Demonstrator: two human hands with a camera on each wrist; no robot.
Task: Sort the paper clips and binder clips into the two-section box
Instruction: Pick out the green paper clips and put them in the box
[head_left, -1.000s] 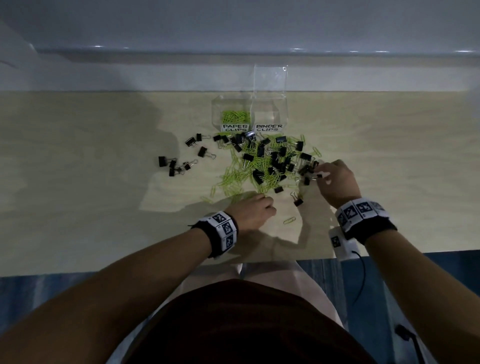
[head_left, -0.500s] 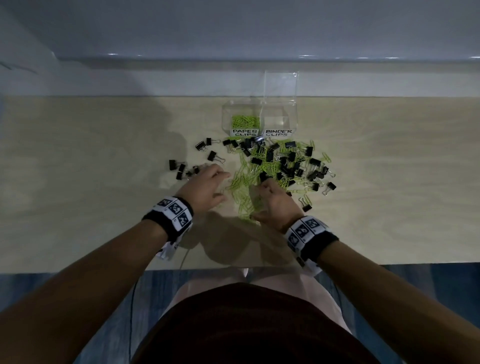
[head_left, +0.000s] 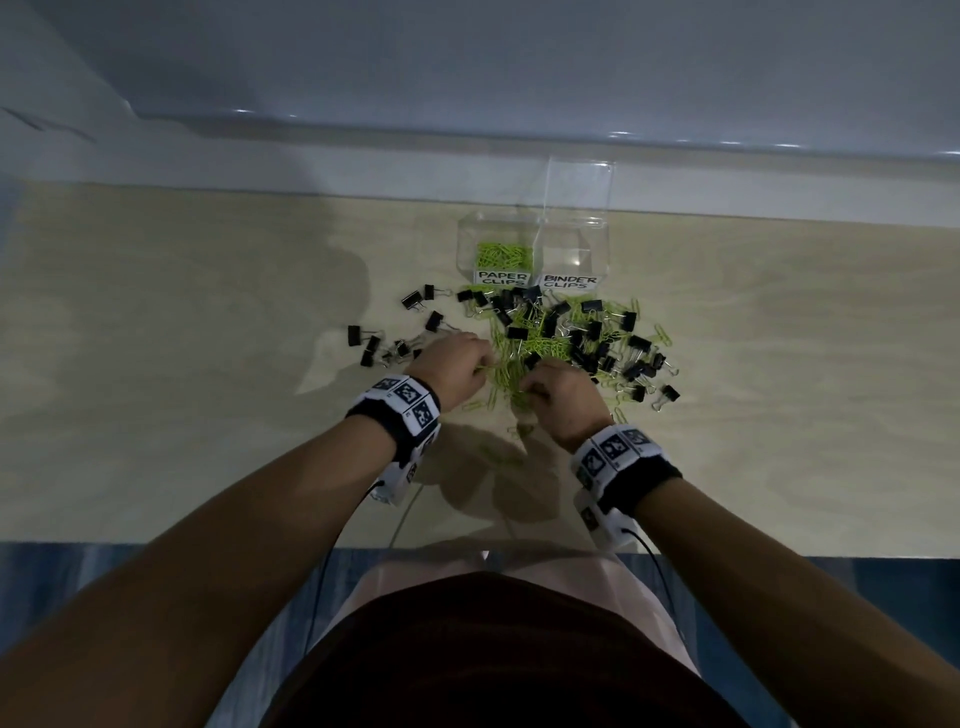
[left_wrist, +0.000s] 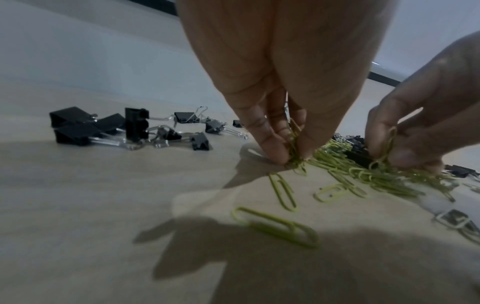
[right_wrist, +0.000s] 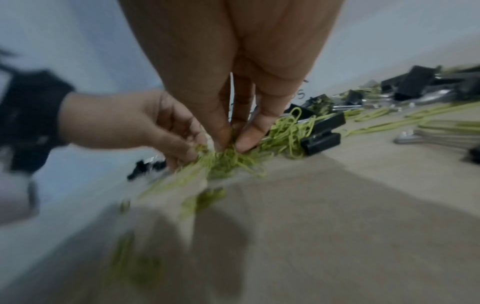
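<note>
A clear two-section box (head_left: 535, 231) stands at the table's far side, labelled PAPER CLIPS and BINDER CLIPS; green paper clips (head_left: 503, 254) lie in its left section, while the right section looks bare. In front of it lies a mixed heap of green paper clips (head_left: 545, 343) and black binder clips (head_left: 592, 332). My left hand (head_left: 457, 366) pinches a bunch of green paper clips (left_wrist: 294, 152) at the heap's near-left edge. My right hand (head_left: 558, 395), close beside it, pinches another bunch of paper clips (right_wrist: 228, 158).
A separate group of black binder clips (head_left: 387, 338) lies left of the heap. Loose paper clips (left_wrist: 280, 226) lie on the wooden table (head_left: 156, 364) near my hands. A white wall ledge (head_left: 311, 171) runs behind the box. The table's front edge is near my body.
My right hand came from the heap's right side to its near-left edge. My left hand moved forward and now pinches paper clips beside the right hand.
</note>
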